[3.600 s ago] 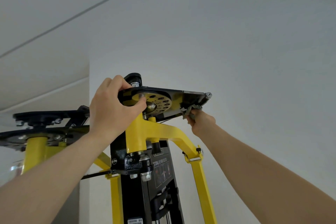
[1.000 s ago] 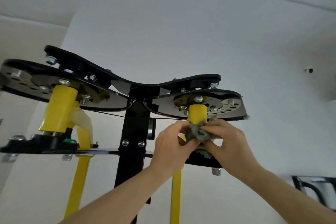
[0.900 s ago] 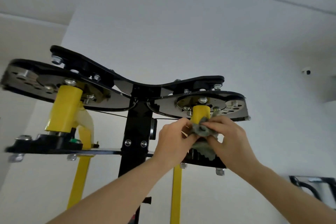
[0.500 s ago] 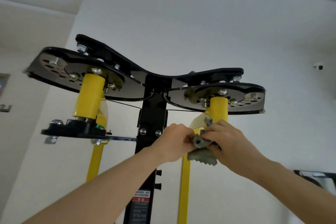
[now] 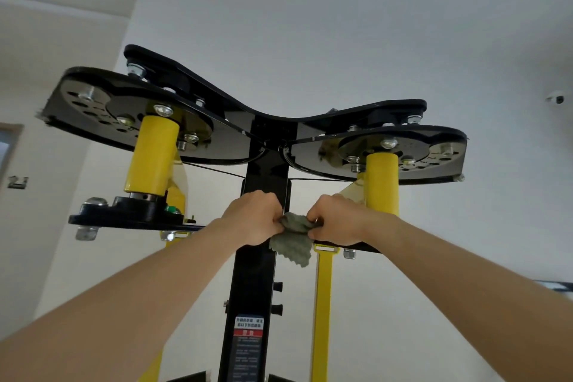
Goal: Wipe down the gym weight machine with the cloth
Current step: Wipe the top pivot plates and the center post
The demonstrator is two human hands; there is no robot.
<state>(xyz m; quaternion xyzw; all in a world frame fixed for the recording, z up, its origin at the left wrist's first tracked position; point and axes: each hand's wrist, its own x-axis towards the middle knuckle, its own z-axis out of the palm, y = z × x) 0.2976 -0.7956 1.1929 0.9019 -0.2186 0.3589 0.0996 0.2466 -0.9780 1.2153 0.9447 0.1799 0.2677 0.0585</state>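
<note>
cloth [image 5: 293, 237]: grey-green, ridged | machine column [image 5: 266, 170]: black | pivot sleeves [image 5: 152, 158]: yellow | wall [image 5: 310, 25]: white
</note>
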